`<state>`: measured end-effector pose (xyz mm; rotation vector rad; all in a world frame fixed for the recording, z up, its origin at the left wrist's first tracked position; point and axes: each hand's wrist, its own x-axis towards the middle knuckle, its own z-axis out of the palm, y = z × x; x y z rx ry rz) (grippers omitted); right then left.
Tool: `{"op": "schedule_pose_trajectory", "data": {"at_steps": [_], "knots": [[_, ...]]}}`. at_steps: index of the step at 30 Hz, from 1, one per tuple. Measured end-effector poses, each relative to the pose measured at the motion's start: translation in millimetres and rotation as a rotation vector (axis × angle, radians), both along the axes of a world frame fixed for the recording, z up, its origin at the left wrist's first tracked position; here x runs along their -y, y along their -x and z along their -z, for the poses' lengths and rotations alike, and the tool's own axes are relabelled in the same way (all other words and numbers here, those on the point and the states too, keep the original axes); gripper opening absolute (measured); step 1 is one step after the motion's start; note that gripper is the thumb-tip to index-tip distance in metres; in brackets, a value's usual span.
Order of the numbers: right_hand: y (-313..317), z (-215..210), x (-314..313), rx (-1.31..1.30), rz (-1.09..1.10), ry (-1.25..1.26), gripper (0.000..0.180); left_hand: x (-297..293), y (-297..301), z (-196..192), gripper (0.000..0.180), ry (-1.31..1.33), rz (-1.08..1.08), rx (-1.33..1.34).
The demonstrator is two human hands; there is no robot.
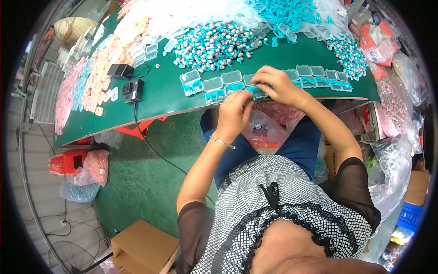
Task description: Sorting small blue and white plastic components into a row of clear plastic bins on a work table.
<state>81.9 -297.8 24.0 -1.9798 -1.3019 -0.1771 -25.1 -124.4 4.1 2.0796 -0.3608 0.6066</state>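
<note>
Head view: over a small, hinged, clear plastic box (247, 79) with its lid laid back, both hands are brought close together. Bright teal plastic pieces (260, 95) are seen in the box's near half, just below the fingertips. The left hand (234, 112) is narrowed, thumb and fingers drawn together at the box's near edge; the right hand (279, 86) is curled narrowly above it from the far side. Whether a piece is pinched in either hand cannot be told.

The step is judged to be the settling of pieces inside the box. It is probably best done with the box steadied by the left fingertips while pieces are pressed flat by the right, clear of the hinge and rim. Neighbouring boxes stand just beside both hands, so the wrists are best kept raised. Beyond the left hand, a heap of rounded grey-and-teal pieces (214, 45) is kept within reach on the green tabletop (171, 95).
</note>
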Motion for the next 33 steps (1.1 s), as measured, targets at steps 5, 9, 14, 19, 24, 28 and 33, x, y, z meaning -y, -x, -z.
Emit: {"op": "schedule_pose_trajectory", "data": {"at_steps": [5, 9, 14, 19, 24, 28, 33], "knots": [[10.6, -1.9, 10.2, 0.005, 0.086, 0.008, 0.018, 1.3, -11.8, -1.9, 0.016, -0.021, -0.060, 0.025], [17.4, 4.4, 12.2, 0.133, 0.146, 0.052, 0.019, 4.0, -20.0, -1.4, 0.013, -0.135, -0.071, 0.154], [18.7, 10.0, 10.7, 0.226, 0.161, 0.039, 0.019, 5.5, -25.1, 4.1, 0.012, -0.252, -0.050, 0.199], [17.7, 13.6, 12.0, 0.222, 0.144, 0.028, 0.018, 2.0, -26.3, 0.5, 0.013, -0.282, 0.010, 0.102], [21.1, 11.8, 10.7, 0.113, 0.207, 0.000, 0.018, 4.9, -26.3, -5.2, 0.013, -0.231, -0.059, -0.011], [25.3, 5.3, 11.2, 0.194, 0.278, 0.119, 0.016, 2.7, -27.4, -5.5, 0.014, -0.288, -0.105, -0.035], [24.0, 9.3, 10.5, 0.288, 0.325, 0.152, 0.013, 2.2, -29.9, -6.4, 0.009, -0.389, -0.066, -0.075]]}}
